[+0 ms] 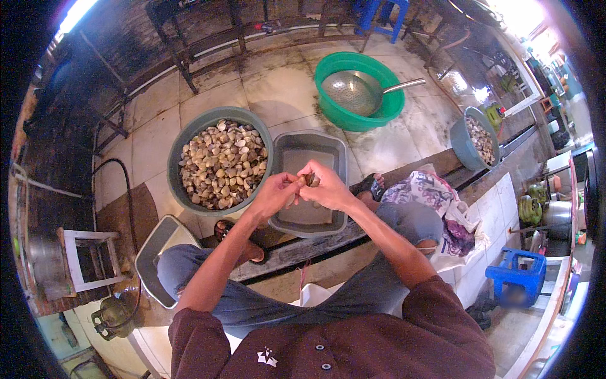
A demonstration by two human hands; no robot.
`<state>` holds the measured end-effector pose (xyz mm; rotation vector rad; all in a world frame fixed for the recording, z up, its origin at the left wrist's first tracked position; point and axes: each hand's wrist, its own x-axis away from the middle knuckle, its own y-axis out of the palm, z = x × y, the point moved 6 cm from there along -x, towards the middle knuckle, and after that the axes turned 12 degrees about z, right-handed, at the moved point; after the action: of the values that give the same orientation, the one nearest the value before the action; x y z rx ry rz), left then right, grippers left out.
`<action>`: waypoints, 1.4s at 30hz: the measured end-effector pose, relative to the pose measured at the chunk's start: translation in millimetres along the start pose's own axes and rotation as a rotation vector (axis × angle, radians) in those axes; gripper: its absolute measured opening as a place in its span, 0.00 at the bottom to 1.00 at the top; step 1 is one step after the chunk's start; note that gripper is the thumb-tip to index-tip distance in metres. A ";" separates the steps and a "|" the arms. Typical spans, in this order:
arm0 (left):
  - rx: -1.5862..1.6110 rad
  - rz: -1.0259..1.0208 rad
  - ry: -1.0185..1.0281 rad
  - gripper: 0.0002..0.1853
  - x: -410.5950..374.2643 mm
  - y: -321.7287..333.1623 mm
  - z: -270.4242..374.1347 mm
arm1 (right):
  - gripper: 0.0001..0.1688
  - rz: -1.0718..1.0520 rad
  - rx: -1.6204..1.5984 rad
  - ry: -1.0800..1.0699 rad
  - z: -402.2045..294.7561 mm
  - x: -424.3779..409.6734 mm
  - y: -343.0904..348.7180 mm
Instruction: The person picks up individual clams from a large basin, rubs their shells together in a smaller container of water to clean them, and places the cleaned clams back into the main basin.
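Note:
Both my hands meet over a grey rectangular basin (310, 227) that stands between my feet. My right hand (326, 187) pinches a brown clam (310, 179) between thumb and fingers. My left hand (279, 192) touches the clam from the left, its fingertips at a small orange-brown bit; whether that is clam meat or shell I cannot tell. The basin holds a little murky liquid with a few small pale pieces near my hands. Just left of it, a round grey tub (173, 175) is heaped with clams (222, 163).
A green basin (326, 116) with a metal perforated ladle (352, 92) stands ahead. At the right are a blue-grey bucket of shells (461, 144), a patterned cloth sack (428, 189) and a blue stool (516, 275). At the left are a grey tray (147, 265) and a gas cylinder (113, 317).

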<state>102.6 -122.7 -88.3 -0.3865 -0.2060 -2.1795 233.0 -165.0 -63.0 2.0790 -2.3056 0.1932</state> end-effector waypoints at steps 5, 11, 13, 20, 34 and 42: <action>0.000 -0.048 0.060 0.11 0.6 -4.8 9.1 | 0.19 -0.026 0.075 0.023 -2.6 1.2 -6.4; -0.129 -0.057 0.106 0.12 -1.1 -12.6 10.4 | 0.20 -0.040 0.238 -0.181 -18.1 3.7 -3.4; -0.105 -0.071 0.089 0.12 -0.3 -12.8 9.5 | 0.21 -0.052 0.285 -0.170 -18.3 4.5 -2.1; -0.112 -0.075 0.072 0.12 -0.9 -11.8 8.3 | 0.24 -0.013 0.341 -0.267 -23.3 5.5 -1.3; -0.265 0.054 0.205 0.17 -5.0 -8.4 1.3 | 0.29 0.092 0.539 -0.358 -17.2 9.0 6.6; -0.295 0.098 0.262 0.19 -1.4 -7.6 9.2 | 0.25 0.186 0.577 -0.381 -11.1 10.7 10.6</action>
<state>99.1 -114.5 -80.2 -0.2641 0.2767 -2.1405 220.7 -173.2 -51.6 2.2956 -2.9592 0.5766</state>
